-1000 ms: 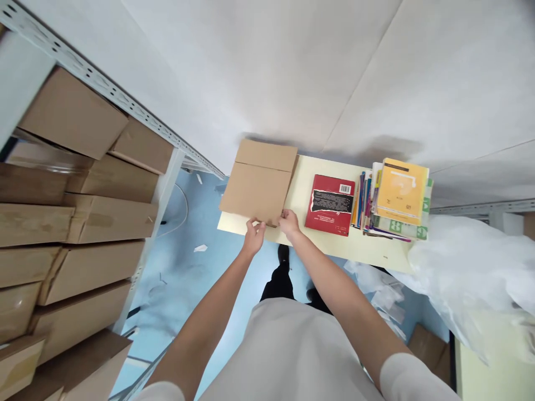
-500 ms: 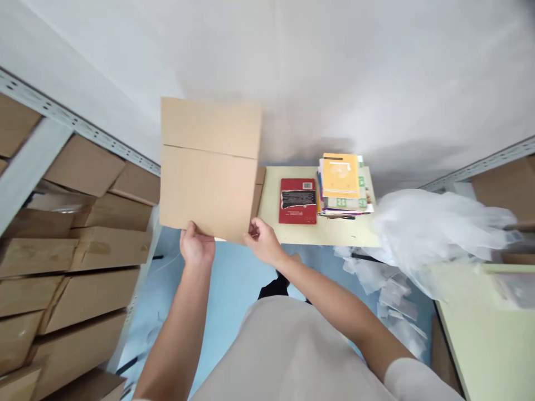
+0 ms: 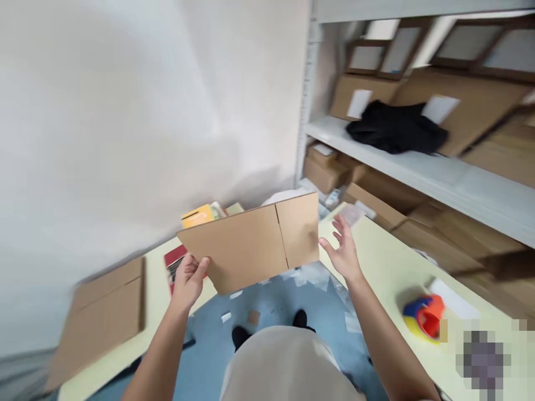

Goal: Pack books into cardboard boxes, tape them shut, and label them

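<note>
A flat piece of folded cardboard (image 3: 246, 248) with a crease near its right end is held up in front of me, tilted. My left hand (image 3: 190, 279) grips its lower left edge, thumb on the near face. Just beyond its right edge, my right hand (image 3: 343, 250) is open with fingers spread, holding nothing. Behind the cardboard, a red book (image 3: 174, 257) and a yellow book (image 3: 197, 217) on a stack are partly hidden. Another flat cardboard piece (image 3: 104, 314) lies on the pale table (image 3: 156, 312) to the left.
To the right is a second pale table (image 3: 387, 273) with a red, blue and yellow ring-shaped object (image 3: 430, 317). Shelving (image 3: 472, 172) holds cardboard boxes and a black cloth (image 3: 395, 128). White scraps (image 3: 313, 275) litter the blue floor (image 3: 209, 356).
My view has swung right, toward the shelving and second table. The cardboard has turned from upright to lengthwise. The right hand has come off its edge and spread open; the left still grips cardboard.
</note>
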